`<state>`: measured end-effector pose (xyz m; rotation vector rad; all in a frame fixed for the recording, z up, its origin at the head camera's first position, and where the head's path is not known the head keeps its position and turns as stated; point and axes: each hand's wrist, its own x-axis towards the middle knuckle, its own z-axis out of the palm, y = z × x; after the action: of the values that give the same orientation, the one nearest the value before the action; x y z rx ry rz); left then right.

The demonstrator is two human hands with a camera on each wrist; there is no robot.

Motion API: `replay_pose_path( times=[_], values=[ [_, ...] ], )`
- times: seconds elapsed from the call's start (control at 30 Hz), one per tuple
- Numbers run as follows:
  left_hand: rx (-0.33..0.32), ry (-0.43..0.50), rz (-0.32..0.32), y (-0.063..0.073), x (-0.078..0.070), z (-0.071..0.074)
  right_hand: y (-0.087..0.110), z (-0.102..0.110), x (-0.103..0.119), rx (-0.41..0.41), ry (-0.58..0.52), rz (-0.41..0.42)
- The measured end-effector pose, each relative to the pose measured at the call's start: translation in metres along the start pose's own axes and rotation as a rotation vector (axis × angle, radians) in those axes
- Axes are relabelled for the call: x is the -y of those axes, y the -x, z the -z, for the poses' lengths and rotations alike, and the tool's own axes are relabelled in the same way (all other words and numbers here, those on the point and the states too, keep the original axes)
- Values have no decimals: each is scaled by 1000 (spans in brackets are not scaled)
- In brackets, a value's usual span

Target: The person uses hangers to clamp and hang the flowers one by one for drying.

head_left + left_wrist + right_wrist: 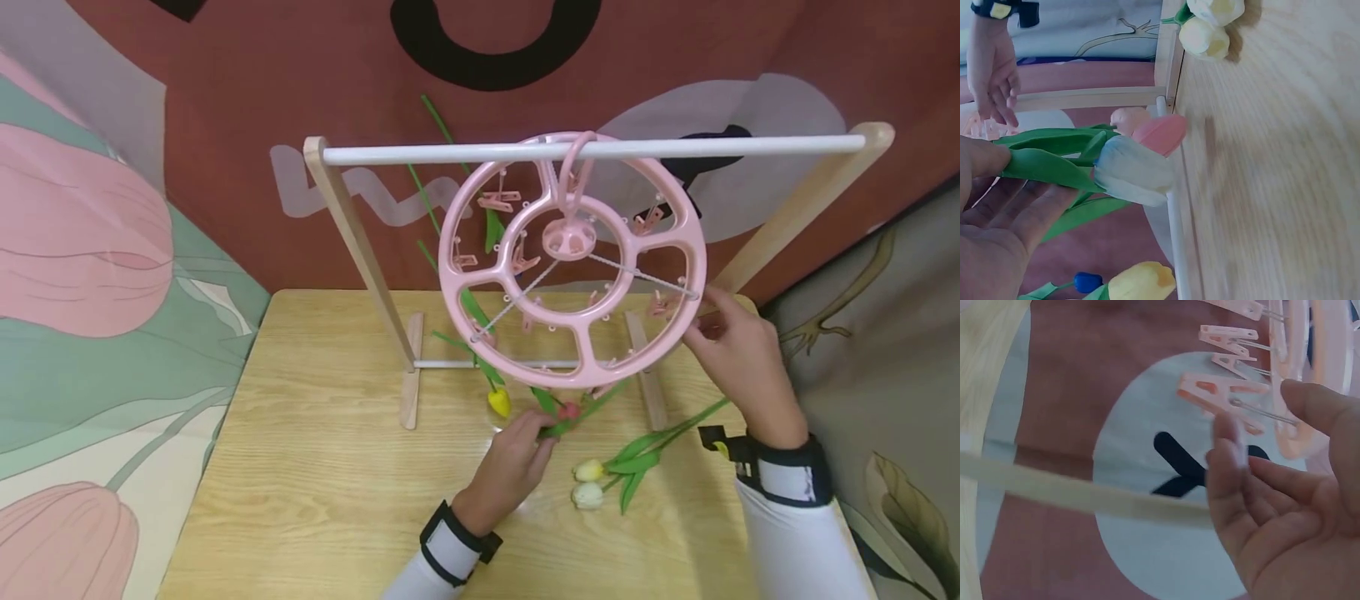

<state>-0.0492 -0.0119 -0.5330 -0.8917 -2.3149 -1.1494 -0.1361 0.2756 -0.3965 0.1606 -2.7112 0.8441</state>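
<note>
My left hand (510, 467) pinches a white tulip (1134, 172) by its green leaves and stem, thumb against fingers, below the hanger. Its bloom points toward the tabletop in the left wrist view. Beside it are a pink tulip (1161, 134) and a paler pink bloom (1127, 119). A round pink clip hanger (585, 371) hangs from a white rod (450, 153). At the hanger's right edge is my right hand (742, 362), fingers loosely bent and apart. A pink clip (1200, 392) dangles near its fingertips; whether they touch it I cannot tell.
A yellow tulip (498, 402) hangs head down under the hanger's left side. On the table (315, 467) lie a pale yellow tulip (589, 471) and another white tulip (587, 497). Wooden stand legs (360, 250) flank the hanger. Printed cloth (225, 125) covers the walls.
</note>
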Motion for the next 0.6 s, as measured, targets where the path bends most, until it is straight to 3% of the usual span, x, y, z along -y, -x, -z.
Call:
replay_pose_path(
  times=[0.23,0.37,0.6],
  values=[
    [-2,76,26,7,-1,2,-17,-21,1,-86,-189,-19],
    [-24,111,14,11,-1,2,-24,-29,3,-133,-290,42],
    [-4,144,12,16,-5,1,-13,-31,4,-128,-278,138]
  ],
)
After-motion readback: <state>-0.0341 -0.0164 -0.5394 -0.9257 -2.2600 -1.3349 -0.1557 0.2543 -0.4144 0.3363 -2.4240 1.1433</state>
